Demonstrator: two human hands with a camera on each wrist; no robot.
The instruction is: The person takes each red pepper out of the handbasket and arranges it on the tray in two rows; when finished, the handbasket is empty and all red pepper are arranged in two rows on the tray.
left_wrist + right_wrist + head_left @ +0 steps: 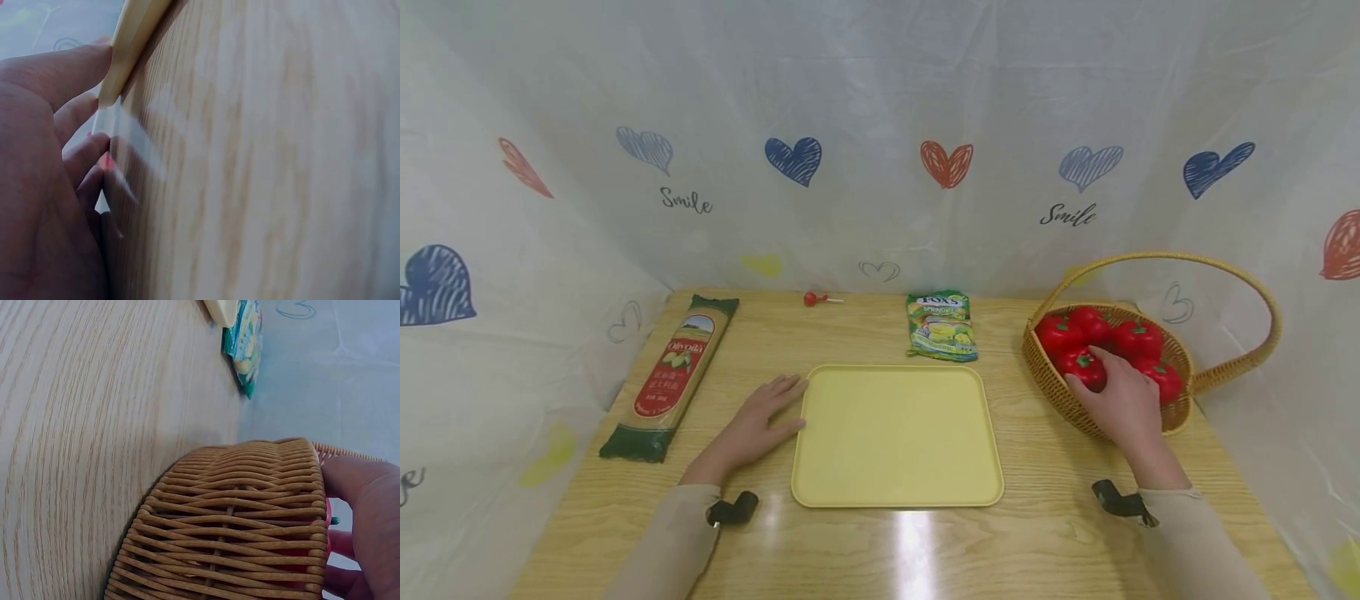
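A wicker basket (1052, 392) stands at the right of the table with several red bell peppers (1138, 337) in it. My right hand (1123, 400) reaches over its near rim, thumb and fingers around the front-left bell pepper (1084, 367). In the right wrist view the woven basket wall (231, 519) hides most of that hold. A pale yellow tray (895, 433) lies flat in the middle. Against its left edge rests my left hand (756, 425), fingers loosely extended and nothing held. The left wrist view shows the fingertips touching the tray's side (125, 56).
A long pack of spaghetti (670, 375) lies at the left. Behind the tray are a red lollipop (811, 299) and a green candy bag (942, 327). A curtain with hearts (865, 208) encloses the wooden table (820, 550). The basket's handle (1247, 362) leans to the right.
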